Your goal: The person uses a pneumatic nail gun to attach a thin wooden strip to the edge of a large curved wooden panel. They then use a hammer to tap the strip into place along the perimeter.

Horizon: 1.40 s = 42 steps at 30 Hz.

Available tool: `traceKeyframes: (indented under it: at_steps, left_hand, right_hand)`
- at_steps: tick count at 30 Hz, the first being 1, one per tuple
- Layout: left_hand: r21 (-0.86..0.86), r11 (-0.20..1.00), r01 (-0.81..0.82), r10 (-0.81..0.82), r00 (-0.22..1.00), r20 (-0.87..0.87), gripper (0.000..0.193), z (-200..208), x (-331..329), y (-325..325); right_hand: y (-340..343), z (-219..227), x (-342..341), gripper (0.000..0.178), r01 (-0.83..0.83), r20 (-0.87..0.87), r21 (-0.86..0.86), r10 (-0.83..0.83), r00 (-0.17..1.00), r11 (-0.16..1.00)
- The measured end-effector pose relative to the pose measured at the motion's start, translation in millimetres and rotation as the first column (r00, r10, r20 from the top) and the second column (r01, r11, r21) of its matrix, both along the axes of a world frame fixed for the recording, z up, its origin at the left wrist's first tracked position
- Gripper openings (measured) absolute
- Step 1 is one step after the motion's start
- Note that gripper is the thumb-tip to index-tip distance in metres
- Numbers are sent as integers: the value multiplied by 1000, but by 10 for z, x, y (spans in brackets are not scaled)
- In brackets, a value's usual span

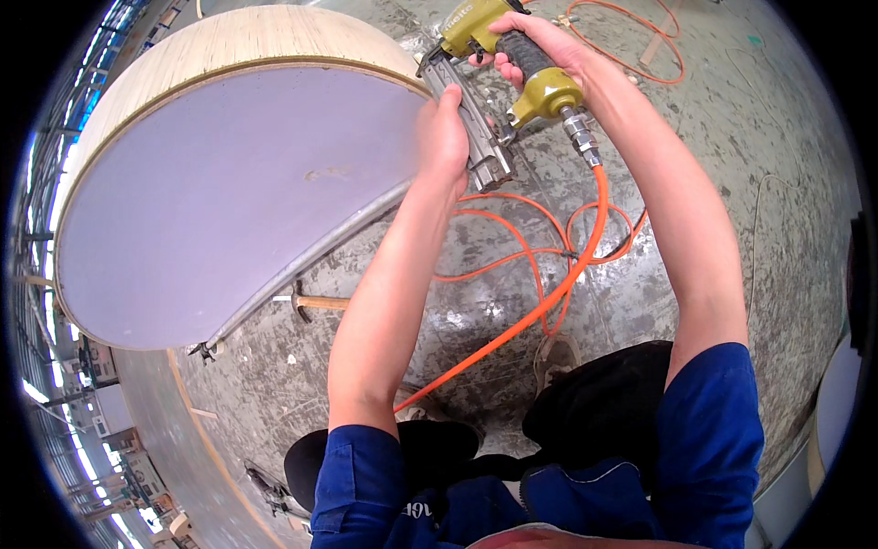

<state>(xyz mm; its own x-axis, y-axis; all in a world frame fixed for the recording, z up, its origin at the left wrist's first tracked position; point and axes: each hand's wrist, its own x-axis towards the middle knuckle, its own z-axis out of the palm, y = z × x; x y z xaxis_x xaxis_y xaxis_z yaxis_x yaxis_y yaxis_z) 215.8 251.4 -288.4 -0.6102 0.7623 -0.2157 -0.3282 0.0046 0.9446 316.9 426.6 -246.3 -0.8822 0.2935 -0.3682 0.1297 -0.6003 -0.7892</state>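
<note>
My right hand (pixel 551 46) is closed round the black grip of an olive-yellow air nail gun (pixel 553 91). The gun's long grey metal magazine (pixel 476 128) slants down from its nose, which is close to the curved wooden rim of a large workpiece. My left hand (pixel 444 142) is between the magazine and the workpiece's pale purple face (pixel 247 192), its thumb alongside the magazine. The other left fingers are blurred and partly hidden, so their grip does not show. An orange air hose (pixel 549 297) runs from the metal coupling at the gun's base down past my left forearm.
A claw hammer (pixel 322 302) with a wooden handle lies on the scuffed floor beside the workpiece's lower edge. Loops of orange hose (pixel 526 240) lie between the gun and my shoe (pixel 555 355). More hose (pixel 672 73) curls at the far right. A pale panel (pixel 837 403) stands at the right edge.
</note>
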Motion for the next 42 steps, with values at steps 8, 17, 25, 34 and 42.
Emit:
traceKeyframes:
  at_steps: [8,17,25,34,42]
  left_hand:
    - [-30,1000,-2,2,1000,0,37,21,16,-26]
    - [-27,1000,-1,1,1000,19,38,-55,-16,-2]
    - [-120,981,149,-166,976,-139,36,-190,-244,123]
    - [-333,848,412,-484,347,-803,36,533,-322,263]
    - [-325,885,333,-434,339,-834,28,1106,-181,61]
  right_hand:
    - [0,-40,-17,54,12,4,-6,-12,1000,1000]
    - [13,-40,15,51,-34,-30,-79,32,999,996]
    - [92,-341,167,39,55,-97,-262,-83,992,963]
    - [-600,-611,890,40,179,-262,-479,-334,905,860]
    - [-600,-166,814,48,267,-485,-372,-432,760,889]
